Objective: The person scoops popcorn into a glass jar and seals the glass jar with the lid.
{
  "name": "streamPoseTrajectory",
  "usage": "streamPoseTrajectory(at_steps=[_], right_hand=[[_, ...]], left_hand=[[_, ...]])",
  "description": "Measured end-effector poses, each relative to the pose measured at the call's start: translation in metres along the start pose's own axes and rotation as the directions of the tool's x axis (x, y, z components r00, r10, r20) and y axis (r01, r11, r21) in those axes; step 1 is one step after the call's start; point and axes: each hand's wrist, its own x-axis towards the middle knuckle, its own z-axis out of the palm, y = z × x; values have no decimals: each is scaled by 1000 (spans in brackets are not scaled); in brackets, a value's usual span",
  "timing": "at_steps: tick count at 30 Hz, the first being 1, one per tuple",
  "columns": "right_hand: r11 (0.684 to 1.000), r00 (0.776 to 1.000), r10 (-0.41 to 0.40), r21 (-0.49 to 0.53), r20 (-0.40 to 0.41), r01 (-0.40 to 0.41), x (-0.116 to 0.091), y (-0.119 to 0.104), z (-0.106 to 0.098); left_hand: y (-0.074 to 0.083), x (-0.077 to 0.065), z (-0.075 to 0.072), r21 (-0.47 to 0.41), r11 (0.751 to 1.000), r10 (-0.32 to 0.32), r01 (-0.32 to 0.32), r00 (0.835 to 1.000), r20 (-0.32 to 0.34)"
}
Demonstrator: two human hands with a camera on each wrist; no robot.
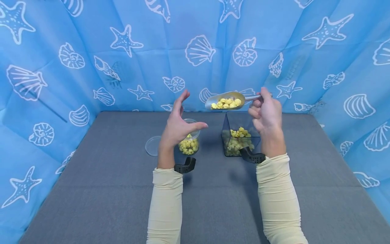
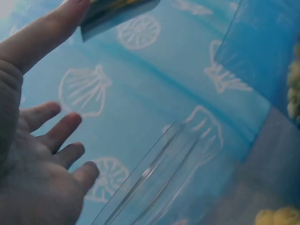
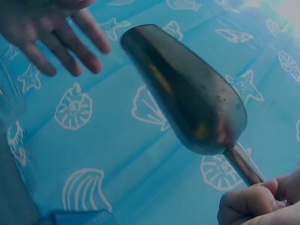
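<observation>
A metal scoop [image 1: 226, 101] loaded with yellow popcorn [image 1: 226, 103] is held level in the air by my right hand [image 1: 268, 110], whose fingers curl round its handle [image 3: 243, 164]. Below that hand stands a square clear bin [image 1: 240, 135] with popcorn inside. My left hand [image 1: 179, 125] is raised, thumb and fingers spread apart, holding nothing. It hovers over a round clear jar [image 1: 189, 145] partly filled with popcorn and hides some of its rim. In the right wrist view the scoop's underside [image 3: 187, 93] points toward the left hand [image 3: 56, 37], with a gap between them.
A round clear lid [image 1: 153, 146] lies flat on the grey table [image 1: 213, 196], left of the jar and partly behind the left wrist. A blue curtain [image 1: 195, 61] with white shells and starfish hangs round the back and sides of the table.
</observation>
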Motion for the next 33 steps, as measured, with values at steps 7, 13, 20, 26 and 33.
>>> streamPoseTrajectory(at_steps=[7,13,20,26,33], right_hand=[[999,997,26,-34,73,-24,1,13,4],[994,987,111,-36,114,-108,5,30,-9],[988,978,148,-65,149,-140,10,43,-9],[981,974,162,-132,158,-142,9,45,-8],[976,974,150,-182,169,-119,7,46,-12]], left_hand=[[-11,-4,-12,28,995,-95,95,995,15],[-20,-3,-14,44,985,-166,164,985,53],[-25,-4,-21,86,982,-178,170,979,103],[-29,-6,-24,112,978,-190,174,970,155],[-35,-6,-21,86,972,-231,217,951,205]])
